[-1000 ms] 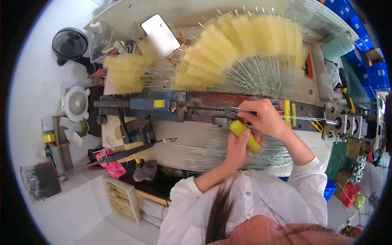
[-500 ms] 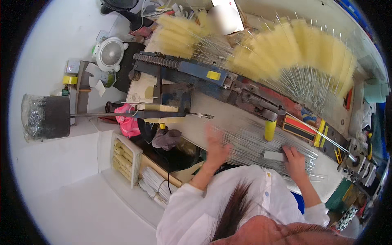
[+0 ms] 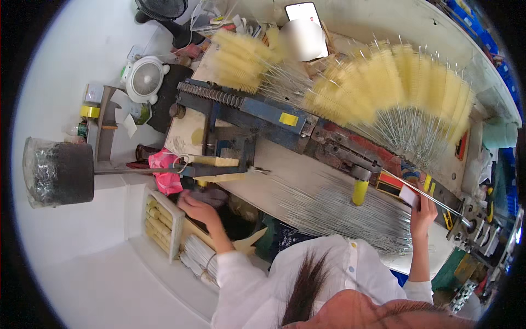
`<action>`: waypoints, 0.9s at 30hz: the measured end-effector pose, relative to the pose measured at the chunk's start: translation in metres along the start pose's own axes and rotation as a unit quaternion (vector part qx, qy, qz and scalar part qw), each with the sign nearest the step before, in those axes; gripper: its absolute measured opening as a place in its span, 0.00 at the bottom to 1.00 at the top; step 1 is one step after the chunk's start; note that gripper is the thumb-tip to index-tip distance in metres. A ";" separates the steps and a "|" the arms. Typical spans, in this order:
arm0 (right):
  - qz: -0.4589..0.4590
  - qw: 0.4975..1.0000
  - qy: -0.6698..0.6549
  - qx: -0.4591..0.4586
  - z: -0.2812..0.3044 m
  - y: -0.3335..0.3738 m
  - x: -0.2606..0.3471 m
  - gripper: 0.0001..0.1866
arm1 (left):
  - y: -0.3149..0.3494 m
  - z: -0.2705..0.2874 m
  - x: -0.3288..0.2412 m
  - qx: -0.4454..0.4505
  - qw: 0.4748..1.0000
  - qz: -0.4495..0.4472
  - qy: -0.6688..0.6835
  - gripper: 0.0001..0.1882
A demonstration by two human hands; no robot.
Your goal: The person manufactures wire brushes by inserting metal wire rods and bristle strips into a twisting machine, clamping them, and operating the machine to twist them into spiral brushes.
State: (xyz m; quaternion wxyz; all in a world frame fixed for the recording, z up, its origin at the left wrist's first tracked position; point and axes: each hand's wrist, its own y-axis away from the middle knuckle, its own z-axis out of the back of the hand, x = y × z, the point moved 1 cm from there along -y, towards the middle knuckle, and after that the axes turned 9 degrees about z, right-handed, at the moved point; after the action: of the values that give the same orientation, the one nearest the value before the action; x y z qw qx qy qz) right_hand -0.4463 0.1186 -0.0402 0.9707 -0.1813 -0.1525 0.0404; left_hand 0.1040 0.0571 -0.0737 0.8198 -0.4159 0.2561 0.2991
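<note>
My right hand [image 3: 422, 215] is closed on a small white block [image 3: 408, 195], held up by the wire rod at the machine's right end. Over on the left, my left hand [image 3: 200, 210] reaches beside the crumpled grey-purple cloth [image 3: 215, 196] near the white tray. Its fingers are stretched toward the pink cloth [image 3: 166, 171], and nothing shows in them. Between my hands a broad layer of thin metal wires [image 3: 345, 211] lies on the table. Behind it runs a long blue metal machine [image 3: 268, 109] with a yellow-gripped handle [image 3: 359, 193].
Yellow bristle brushes [image 3: 394, 82] with wire stems fan out at the back right, with another pile [image 3: 238, 60] at the back left. A phone [image 3: 307, 13] stands behind. A white tray [image 3: 177, 233] of yellow rolls sits left; a dark weight [image 3: 63, 172] on a bar juts out.
My left hand has moved left from above the wires to the cloth. My right hand has lifted the white block off the wires and moved it away and to the right.
</note>
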 end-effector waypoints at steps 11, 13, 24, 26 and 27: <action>-0.057 0.996 -0.065 0.019 -0.006 -0.008 -0.024 0.16 | 0.057 0.016 -0.100 0.034 0.985 -0.139 -0.096 0.17; -0.046 0.997 -0.058 0.029 -0.003 -0.012 -0.021 0.15 | 0.070 0.010 -0.104 0.344 0.929 0.130 0.044 0.18; -0.008 0.996 -0.035 -0.085 0.050 0.012 0.003 0.22 | 0.078 -0.039 -0.107 0.609 0.663 0.390 0.194 0.16; -0.071 0.989 -0.040 -0.127 0.057 -0.003 -0.001 0.22 | 0.087 -0.027 -0.124 0.623 0.670 0.363 0.177 0.16; -0.081 0.988 -0.046 -0.120 0.058 -0.001 -0.008 0.21 | 0.089 -0.017 -0.139 0.627 0.681 0.342 0.161 0.16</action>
State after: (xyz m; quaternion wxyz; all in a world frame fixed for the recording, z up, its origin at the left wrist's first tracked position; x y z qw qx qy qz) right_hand -0.4717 0.1361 0.0100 0.9337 -0.2818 -0.2153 -0.0488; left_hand -0.0577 0.0470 -0.0364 0.6755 0.2702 0.6363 0.2565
